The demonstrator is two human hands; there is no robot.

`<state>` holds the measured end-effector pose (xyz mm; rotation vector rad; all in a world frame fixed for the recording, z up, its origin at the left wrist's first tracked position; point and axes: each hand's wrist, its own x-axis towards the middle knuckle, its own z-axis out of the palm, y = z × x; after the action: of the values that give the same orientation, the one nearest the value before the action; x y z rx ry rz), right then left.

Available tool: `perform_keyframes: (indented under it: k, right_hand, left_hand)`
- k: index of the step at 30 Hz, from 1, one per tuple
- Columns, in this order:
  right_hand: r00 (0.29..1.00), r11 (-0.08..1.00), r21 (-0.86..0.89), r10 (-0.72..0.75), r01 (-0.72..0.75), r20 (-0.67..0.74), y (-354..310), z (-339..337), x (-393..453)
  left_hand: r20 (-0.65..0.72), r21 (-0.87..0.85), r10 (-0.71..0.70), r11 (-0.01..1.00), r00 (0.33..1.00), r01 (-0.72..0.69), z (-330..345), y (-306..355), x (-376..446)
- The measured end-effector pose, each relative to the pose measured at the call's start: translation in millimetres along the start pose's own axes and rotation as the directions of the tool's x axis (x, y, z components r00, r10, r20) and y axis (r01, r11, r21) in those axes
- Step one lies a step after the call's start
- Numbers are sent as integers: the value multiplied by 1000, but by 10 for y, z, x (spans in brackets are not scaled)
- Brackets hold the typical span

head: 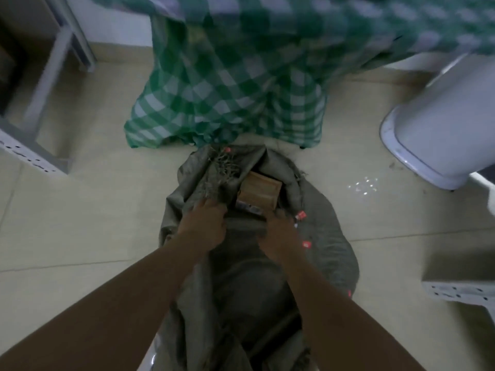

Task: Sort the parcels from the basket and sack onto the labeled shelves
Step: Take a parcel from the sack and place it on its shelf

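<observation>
The parcel (pixel 258 192), a stiff cardboard box probably light, sits in the mouth of the limp sack (pixel 316 236), whose rim the left hand (pixel 205 226) and right hand (pixel 278 234) grip; best held by its side edges.

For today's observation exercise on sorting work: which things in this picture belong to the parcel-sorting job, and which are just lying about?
Belongs to the job:
- grey sack, mouth held open by the left hand and right hand
- brown parcel inside the sack
- metal shelf frame at left

Just lying about:
- green checked cloth
- white bin at right
</observation>
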<state>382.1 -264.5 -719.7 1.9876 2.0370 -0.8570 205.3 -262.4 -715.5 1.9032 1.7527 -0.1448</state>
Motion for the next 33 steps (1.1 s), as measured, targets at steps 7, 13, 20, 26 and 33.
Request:
perform_keyframes:
  k: [7,13,20,26,33]
  right_hand:
    - [964,965,-262,-94,26,-249,288,334,1289]
    - [850,958,-283,-178,36,-495,427,593,1191]
    - [780,818,365,-153,445,-607,626,577,352]
    - [839,503,702,-92,504,-536,582,580,-92]
    - [965,17,990,-229,138,-131,624,527,-257]
  left_hand:
    - [-223,180,207,969,953,-168,457,-140,984]
    - [-415,-277,37,947,909,-165,664,-226,826]
    - [-409,-634,-66,738,910,-232,551,-270,463]
    - [174,-937,142,328,974,119,314,-22,146]
    - [23,-964,141,264,990,-15,400,-18,3]
